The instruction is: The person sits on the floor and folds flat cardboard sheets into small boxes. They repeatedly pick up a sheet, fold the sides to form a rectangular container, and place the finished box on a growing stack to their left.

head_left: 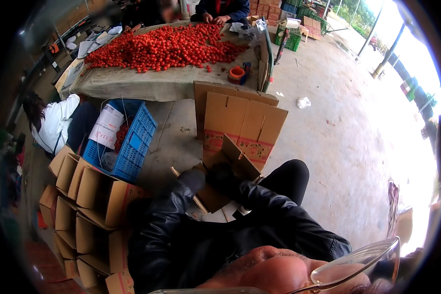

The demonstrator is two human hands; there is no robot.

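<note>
A brown cardboard box (213,197) with a red patterned band stands upright between my arms, in front of my knees. Its large flap (245,115) rises on the far side. My left hand (193,179), in a dark glove, is at the box's left edge, its fingers out of sight past the rim. Dark-gloved too, my right hand (222,175) reaches into the box opening. Shadow hides its fingers, so whether it grips the cardboard does not show.
Opened cardboard boxes (94,188) are stacked at my left. Beyond them stand a blue plastic crate (138,142) and a crouching person (56,120). Ahead, a covered table (132,87) bears a heap of small red tomatoes (166,46), with people's hands (214,18) behind it.
</note>
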